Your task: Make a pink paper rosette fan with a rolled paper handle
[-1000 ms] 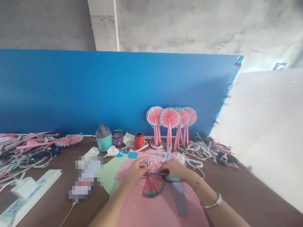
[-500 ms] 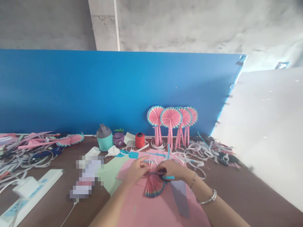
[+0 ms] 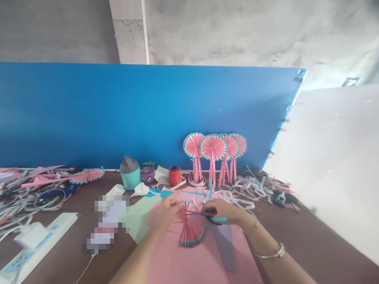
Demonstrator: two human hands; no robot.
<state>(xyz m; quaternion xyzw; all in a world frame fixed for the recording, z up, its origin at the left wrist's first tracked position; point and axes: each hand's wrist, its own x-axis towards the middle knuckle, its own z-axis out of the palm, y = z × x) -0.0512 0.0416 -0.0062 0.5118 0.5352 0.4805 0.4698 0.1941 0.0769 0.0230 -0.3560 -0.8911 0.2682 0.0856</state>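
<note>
A pleated pink paper fan (image 3: 192, 232) with a blue-and-cream edge lies gathered at its middle, its lower half spread out. My left hand (image 3: 170, 209) is closed at the fan's left side, fingertips by the gathered middle; exactly what they pinch is too small to tell. My right hand (image 3: 223, 211) is shut on a pair of scissors (image 3: 198, 213), whose blades point left at the fan's middle. A short blue strip (image 3: 219, 219) shows by the right fingers. Beneath everything lie pink paper sheets (image 3: 168, 260) and a grey-violet strip (image 3: 225, 246).
Several round pink fans (image 3: 213, 146) stand against the blue partition (image 3: 133, 106). A red thread spool (image 3: 174, 176), purple pot (image 3: 148, 174) and teal bottle (image 3: 130, 173) line the back. White strips (image 3: 251, 189) lie right; a power strip (image 3: 41, 244) and pink scraps (image 3: 44, 177) lie left.
My right hand has drawn back a little to the right with the scissors, so the blades show more plainly. My left hand has shifted slightly left, still by the fan's middle.
</note>
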